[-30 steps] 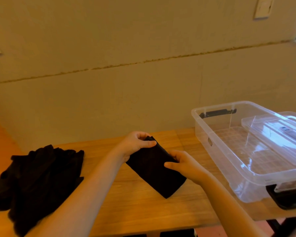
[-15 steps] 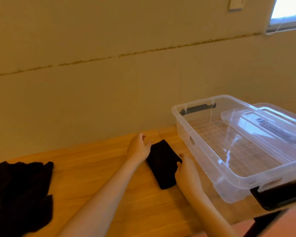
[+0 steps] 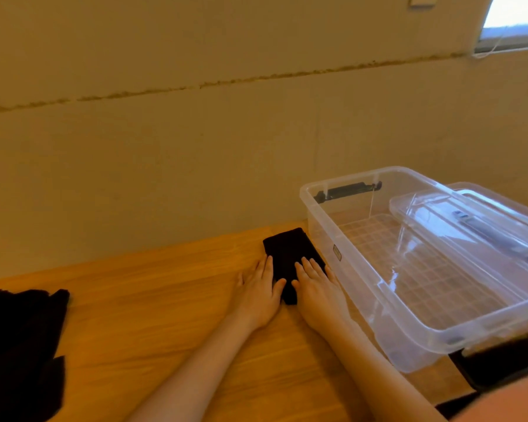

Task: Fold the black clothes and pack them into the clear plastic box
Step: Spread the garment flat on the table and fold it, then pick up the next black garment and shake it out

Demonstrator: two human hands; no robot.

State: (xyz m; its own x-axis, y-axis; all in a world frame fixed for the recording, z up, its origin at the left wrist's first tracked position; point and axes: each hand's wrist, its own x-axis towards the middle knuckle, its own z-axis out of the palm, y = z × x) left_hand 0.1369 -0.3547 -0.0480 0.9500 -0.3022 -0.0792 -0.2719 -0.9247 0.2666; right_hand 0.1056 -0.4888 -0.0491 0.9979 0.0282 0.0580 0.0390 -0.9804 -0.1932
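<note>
A small folded black cloth [image 3: 288, 249] lies flat on the wooden table [image 3: 171, 287], right beside the clear plastic box [image 3: 326, 236]. My left hand [image 3: 258, 292] rests flat with its fingertips on the cloth's left edge. My right hand [image 3: 316, 286] lies flat on the cloth's near right part, fingers spread. Neither hand grips it. The box is open and holds no clothes; its clear lid [image 3: 470, 220] lies tilted across its far right side. A heap of unfolded black clothes [image 3: 19, 345] sits at the table's left edge.
A plain wall [image 3: 195, 147] runs close behind the table. A black object [image 3: 500, 367] sits under the box's near right corner. A window [image 3: 515, 13] shows at the top right.
The cloth was held up between both hands, then set down next to the box. Both hands now press flat on it. The view has swung right.
</note>
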